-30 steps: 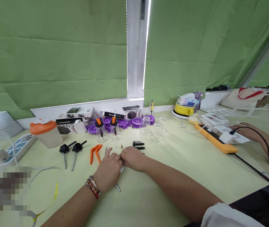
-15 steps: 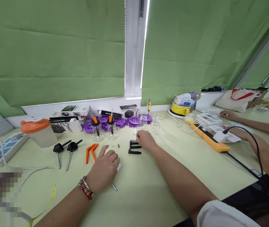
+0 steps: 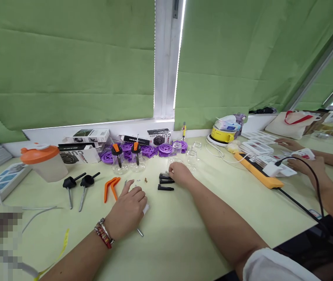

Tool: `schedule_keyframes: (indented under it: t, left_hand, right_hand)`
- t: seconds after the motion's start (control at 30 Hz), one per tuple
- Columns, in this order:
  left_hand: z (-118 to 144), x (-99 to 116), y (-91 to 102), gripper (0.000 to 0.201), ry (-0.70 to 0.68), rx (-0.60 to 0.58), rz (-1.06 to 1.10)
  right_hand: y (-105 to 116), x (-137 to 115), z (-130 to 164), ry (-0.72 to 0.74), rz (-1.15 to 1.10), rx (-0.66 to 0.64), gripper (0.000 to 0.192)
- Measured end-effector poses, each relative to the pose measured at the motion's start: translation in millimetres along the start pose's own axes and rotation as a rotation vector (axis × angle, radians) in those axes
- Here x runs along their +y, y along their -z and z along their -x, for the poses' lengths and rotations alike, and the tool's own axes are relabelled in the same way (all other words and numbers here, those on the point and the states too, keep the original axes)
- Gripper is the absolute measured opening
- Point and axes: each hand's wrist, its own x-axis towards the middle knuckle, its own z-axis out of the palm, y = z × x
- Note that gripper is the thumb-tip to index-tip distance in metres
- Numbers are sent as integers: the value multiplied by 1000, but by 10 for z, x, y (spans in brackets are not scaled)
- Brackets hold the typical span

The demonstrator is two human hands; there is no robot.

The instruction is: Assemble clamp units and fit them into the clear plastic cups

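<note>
My left hand [image 3: 129,210] is curled, palm down, around a thin metal rod [image 3: 139,232] whose lower end sticks out beneath the palm. A white piece [image 3: 145,209] shows at the edge of that hand. My right hand [image 3: 180,173] is closed at a row of small springs [image 3: 164,174]; whatever its fingertips pinch is hidden. Beside it lie black tube-like pieces [image 3: 165,188]. Tiny brass bits [image 3: 145,180] sit between my hands. Orange V-shaped handles [image 3: 112,185] lie beyond my left hand.
Two glass jars with orange-and-black tops [image 3: 137,156] stand before purple discs [image 3: 165,149]. Clear glass pieces [image 3: 191,154] are farther right. Black cups on metal stems [image 3: 88,180] and an orange-lidded shaker [image 3: 49,168] are left. An orange power strip [image 3: 257,171] borders a co-worker's hands [image 3: 309,166].
Both my hands keep nearly the same places, with a slight shift of the view. The co-worker's near hand now holds up a white card-like piece.
</note>
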Motion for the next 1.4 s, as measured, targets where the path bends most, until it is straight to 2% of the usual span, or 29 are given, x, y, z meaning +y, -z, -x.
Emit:
schedule_keyframes:
  t: [0.13, 0.23, 0.93, 1.03, 1.13, 1.2, 1.27, 1.33, 1.4]
  left_hand:
    - [2, -4, 0, 16, 3, 0, 6]
    - [0, -1, 1, 17, 9, -3, 4]
    - [8, -21, 12, 18, 8, 13, -33]
    - [39, -110, 82, 17, 112, 90, -128]
    - [92, -259, 194, 21, 368, 145, -235]
    - [125, -343, 267, 24, 532, 71, -232]
    - [147, -384, 310, 26, 640, -47, -166]
    - [156, -376, 308, 28, 675, -140, -100]
    - [156, -330, 265, 29, 637, -185, -67]
  right_hand:
    - [-18, -61, -5, 135, -52, -8, 12]
    - [-52, -70, -18, 172, -81, -28, 13]
    - [-99, 30, -38, 119, -179, -37, 15]
    - [-77, 11, -20, 125, -191, -36, 16]
    - [-39, -44, 10, 136, -209, -28, 17]
    - [-19, -109, 40, 143, -229, -16, 18]
    - [-15, -197, 80, 154, -267, -16, 17]
    - [-33, -302, 129, 173, -323, -46, 16]
    - [-73, -416, 185, 204, -388, -95, 16]
